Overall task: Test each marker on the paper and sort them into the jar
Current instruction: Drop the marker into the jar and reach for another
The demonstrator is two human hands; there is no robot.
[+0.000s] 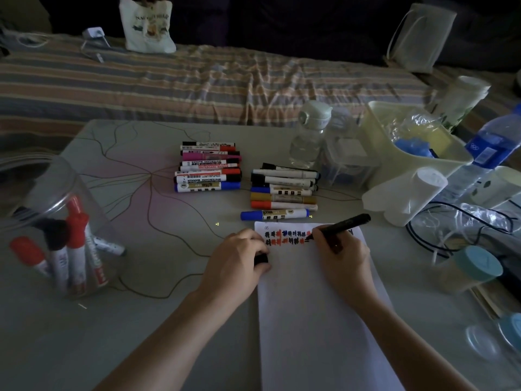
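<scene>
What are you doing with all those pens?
A person is trying out markers. The right hand holds a black marker with its tip on the paper, adding to two rows of black, red and blue test marks. The left hand grips what looks like the black cap. Several markers already stand in the clear jar; two piles wait on the table.

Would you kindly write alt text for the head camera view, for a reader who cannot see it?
A person's right hand writes with a black marker on white paper already bearing red, black and blue test marks, while the left hand holds a black cap at the paper's edge. Two piles of markers lie beyond; a clear jar at left holds several.
</scene>
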